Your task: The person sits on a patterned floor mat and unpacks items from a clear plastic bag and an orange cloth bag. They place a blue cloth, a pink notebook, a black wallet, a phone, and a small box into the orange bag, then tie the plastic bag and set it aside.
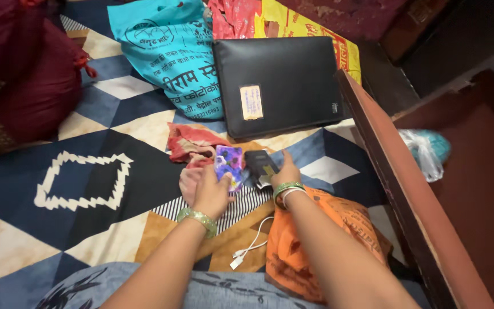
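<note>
A phone in a purple floral case point(229, 165) was gripped in the left hand point(211, 193), the fingers closed around its lower edge so that its patterned back stayed tilted up toward the camera. Just beside it, a small dark wallet-like object point(261, 166) was pinched at its right edge by the right hand point(286, 171); whether it was lifted or lay on the patterned bedspread point(87, 171) could not be told. Both things were held over a crumpled red cloth point(190, 146). A black folder point(278, 83) lay flat farther off, partly on a teal bag point(167, 51). A white cable point(251, 247) trailed beside an orange bag point(315, 240) under the right forearm.
</note>
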